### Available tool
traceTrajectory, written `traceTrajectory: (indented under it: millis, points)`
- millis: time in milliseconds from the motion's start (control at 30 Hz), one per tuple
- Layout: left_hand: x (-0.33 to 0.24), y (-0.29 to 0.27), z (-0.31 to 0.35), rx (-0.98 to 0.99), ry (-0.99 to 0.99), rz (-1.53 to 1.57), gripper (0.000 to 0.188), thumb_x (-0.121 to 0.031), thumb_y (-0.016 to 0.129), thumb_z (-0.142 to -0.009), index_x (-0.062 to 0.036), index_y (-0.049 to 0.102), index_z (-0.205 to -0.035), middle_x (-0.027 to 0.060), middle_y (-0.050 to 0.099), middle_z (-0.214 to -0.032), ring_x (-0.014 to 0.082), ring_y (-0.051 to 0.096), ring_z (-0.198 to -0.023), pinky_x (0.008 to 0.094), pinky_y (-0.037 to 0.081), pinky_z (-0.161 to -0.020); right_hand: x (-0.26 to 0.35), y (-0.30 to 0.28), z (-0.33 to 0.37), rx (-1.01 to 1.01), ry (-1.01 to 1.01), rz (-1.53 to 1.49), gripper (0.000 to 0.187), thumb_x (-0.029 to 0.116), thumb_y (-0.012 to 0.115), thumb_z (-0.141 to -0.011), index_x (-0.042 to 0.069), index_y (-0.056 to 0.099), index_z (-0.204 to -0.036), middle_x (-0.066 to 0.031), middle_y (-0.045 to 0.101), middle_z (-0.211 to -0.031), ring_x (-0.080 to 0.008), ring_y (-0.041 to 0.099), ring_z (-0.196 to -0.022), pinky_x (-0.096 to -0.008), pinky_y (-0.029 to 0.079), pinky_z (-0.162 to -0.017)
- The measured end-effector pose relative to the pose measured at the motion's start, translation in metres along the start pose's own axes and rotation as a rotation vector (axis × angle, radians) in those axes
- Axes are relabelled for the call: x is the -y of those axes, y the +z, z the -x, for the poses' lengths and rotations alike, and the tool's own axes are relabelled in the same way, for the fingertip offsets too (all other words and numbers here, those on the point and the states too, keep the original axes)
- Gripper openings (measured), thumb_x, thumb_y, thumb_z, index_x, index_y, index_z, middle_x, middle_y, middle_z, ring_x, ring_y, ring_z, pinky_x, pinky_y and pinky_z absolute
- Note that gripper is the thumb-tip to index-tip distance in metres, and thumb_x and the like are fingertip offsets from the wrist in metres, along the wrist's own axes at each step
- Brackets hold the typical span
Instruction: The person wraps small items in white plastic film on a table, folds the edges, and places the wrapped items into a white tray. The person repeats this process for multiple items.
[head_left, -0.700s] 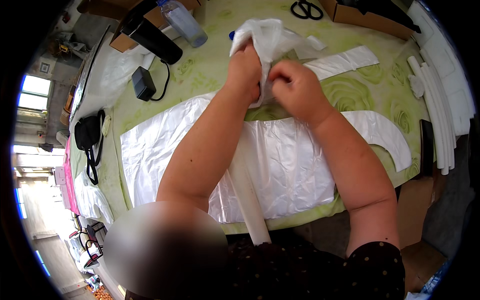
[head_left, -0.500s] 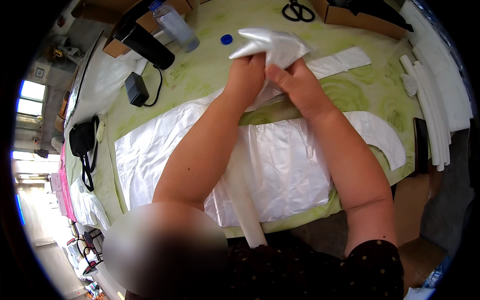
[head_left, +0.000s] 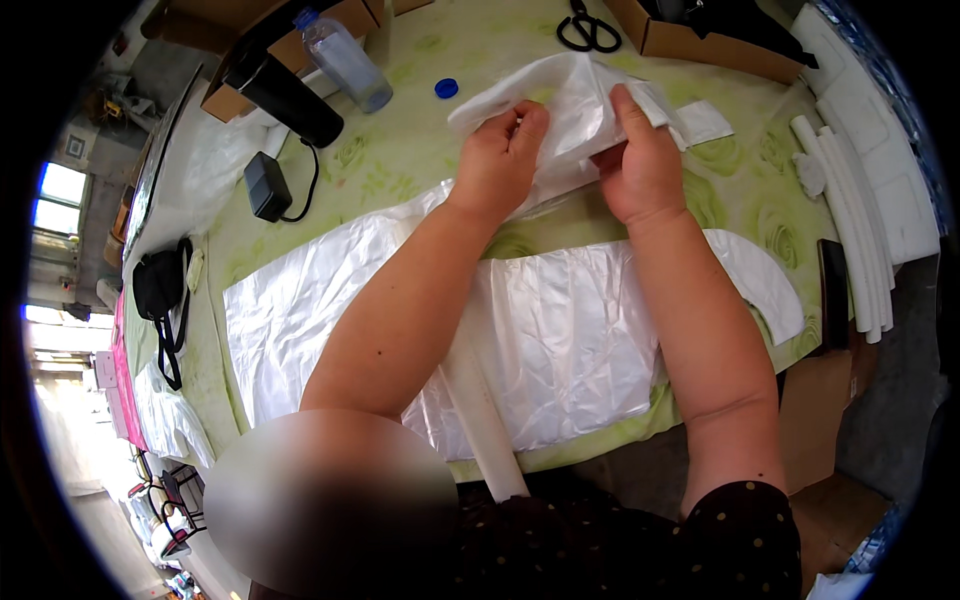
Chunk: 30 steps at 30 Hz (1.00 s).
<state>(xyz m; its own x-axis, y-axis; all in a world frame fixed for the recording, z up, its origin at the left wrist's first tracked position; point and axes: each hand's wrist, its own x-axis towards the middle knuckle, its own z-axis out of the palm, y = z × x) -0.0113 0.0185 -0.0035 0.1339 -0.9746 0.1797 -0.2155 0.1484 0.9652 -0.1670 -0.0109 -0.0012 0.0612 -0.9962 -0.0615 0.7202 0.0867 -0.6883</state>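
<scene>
Currently, over the table's (head_left: 395, 145) far half, the left hand (head_left: 498, 160) and right hand (head_left: 645, 165), some fingertips hidden, are pinching white plastic film (head_left: 585, 120), seemingly light, soft and slippery, best held by its left and right edges.

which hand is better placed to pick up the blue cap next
Probably the left hand: it is nearer the blue cap, which lies beyond it, to the left. The right hand is farther across. Both hold white plastic, so either would need freeing first.
</scene>
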Motion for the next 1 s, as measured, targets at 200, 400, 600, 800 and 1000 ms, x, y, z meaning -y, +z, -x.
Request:
traceTrajectory:
  millis: [200, 400, 600, 800, 1000]
  points:
    - [0.023, -0.001, -0.003, 0.071, 0.191, -0.019, 0.031, -0.031, 0.062, -0.099, -0.0012, 0.066, -0.104, 0.0035, 0.063, -0.078, 0.0126, 0.053, -0.071, 0.0297, 0.047, -0.064, -0.005, 0.004, 0.0, 0.005, -0.002, 0.076, 0.03, 0.018, 0.074, -0.087, -0.001, 0.065, -0.108, -0.0089, 0.066, -0.099, -0.0213, 0.064, -0.089, -0.0352, 0.053, -0.08]
    - [0.011, -0.002, -0.003, -0.032, -0.102, -0.008, 0.034, -0.035, 0.06, -0.099, -0.0029, 0.066, -0.109, 0.0045, 0.067, -0.092, 0.0155, 0.057, -0.083, 0.0307, 0.049, -0.076, -0.001, -0.004, -0.011, -0.311, -0.176, -0.033, 0.045, 0.025, 0.071, -0.089, -0.002, 0.052, -0.118, -0.0128, 0.06, -0.111, -0.0226, 0.06, -0.095, -0.0357, 0.052, -0.084]
    - [0.007, -0.002, -0.002, -0.03, 0.2, -0.025, 0.032, -0.028, 0.058, -0.1, -0.0045, 0.063, -0.122, 0.0069, 0.068, -0.1, 0.0194, 0.059, -0.088, 0.0321, 0.049, -0.082, 0.017, -0.024, -0.033, -0.378, -0.805, 0.715, 0.067, 0.029, 0.073, -0.085, -0.003, 0.039, -0.133, -0.019, 0.049, -0.126, -0.031, 0.051, -0.116, -0.04, 0.041, -0.102]
    - [0.013, -0.004, -0.003, 0.083, 0.294, -0.077, 0.036, -0.022, 0.058, -0.1, -0.0038, 0.058, -0.131, 0.0084, 0.069, -0.105, 0.0196, 0.061, -0.095, 0.0309, 0.049, -0.086, 0.027, -0.019, -0.023, -0.001, -1.415, 1.334, 0.048, 0.03, 0.078, -0.08, 0.002, 0.061, -0.115, -0.014, 0.057, -0.126, -0.0393, 0.049, -0.12, -0.0521, 0.03, -0.109]
    - [0.023, 0.001, -0.004, 0.106, 0.44, -0.035, 0.041, -0.017, 0.059, -0.099, -0.0048, 0.053, -0.138, 0.0074, 0.069, -0.11, 0.018, 0.063, -0.098, 0.0315, 0.05, -0.089, 0.013, 0.008, 0.007, 0.48, -1.062, 1.396, 0.028, 0.023, 0.078, -0.077, 0.005, 0.066, -0.096, -0.0089, 0.066, -0.108, -0.0326, 0.054, -0.113, -0.0535, 0.034, -0.102]
